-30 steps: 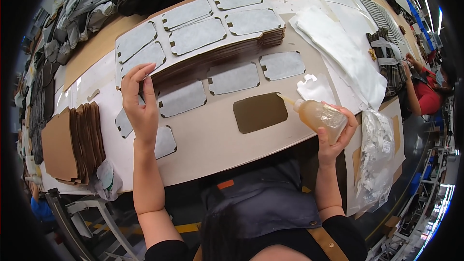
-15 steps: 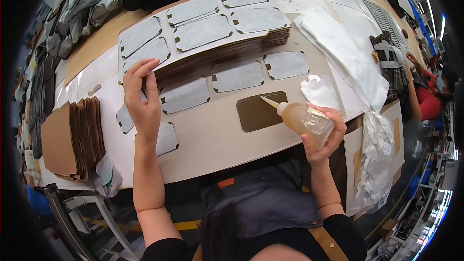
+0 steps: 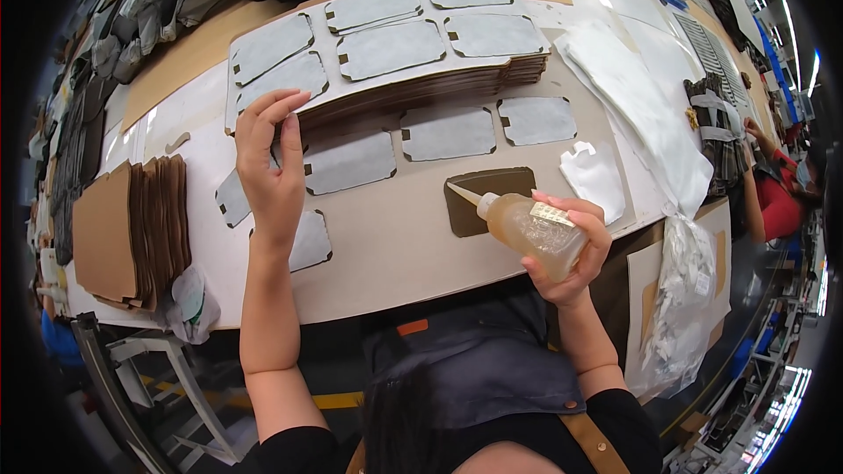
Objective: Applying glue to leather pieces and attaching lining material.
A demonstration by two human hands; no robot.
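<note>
In the head view, the right hand (image 3: 576, 274) grips a translucent plastic squeeze bottle of amber liquid (image 3: 527, 233), its nozzle over a dark olive rectangular panel (image 3: 467, 215) on the pale desk (image 3: 219, 250); the left hand (image 3: 270, 177), empty, is half-curled.

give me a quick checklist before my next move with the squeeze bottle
1. Right grip closed around squeeze bottle: ok
2. Nozzle over the olive-brown panel, near its upper left corner: ok
3. Nozzle tip touching the panel: cannot tell
4. Left grip away from that panel: ok, it is by the stacked boards
5. Enough liquid in the bottle: cannot tell
</note>
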